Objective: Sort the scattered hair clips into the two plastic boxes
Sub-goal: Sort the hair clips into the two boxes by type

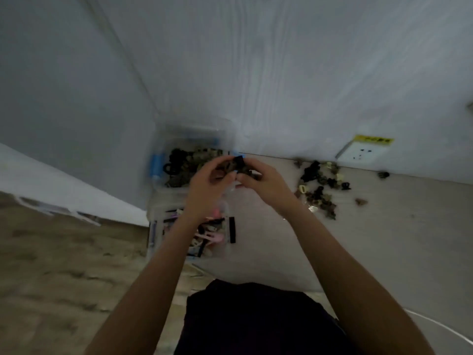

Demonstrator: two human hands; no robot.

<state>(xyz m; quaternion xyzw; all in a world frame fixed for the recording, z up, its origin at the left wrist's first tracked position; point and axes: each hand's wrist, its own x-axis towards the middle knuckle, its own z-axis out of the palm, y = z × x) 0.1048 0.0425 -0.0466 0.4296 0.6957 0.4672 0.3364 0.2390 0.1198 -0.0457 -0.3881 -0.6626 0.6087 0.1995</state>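
Fingers (231,176) of the left hand (207,185) and right hand (263,179) together pinch a dark hair clip (236,165) above the far plastic box (158,160); loose clips (320,185) lie right.

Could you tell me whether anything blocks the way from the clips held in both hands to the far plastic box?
Nothing visible does: the left hand and right hand hold a small dark clip bunch right at the open clear plastic box of dark claw clips.

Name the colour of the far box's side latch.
Blue latch, seen in the head view.
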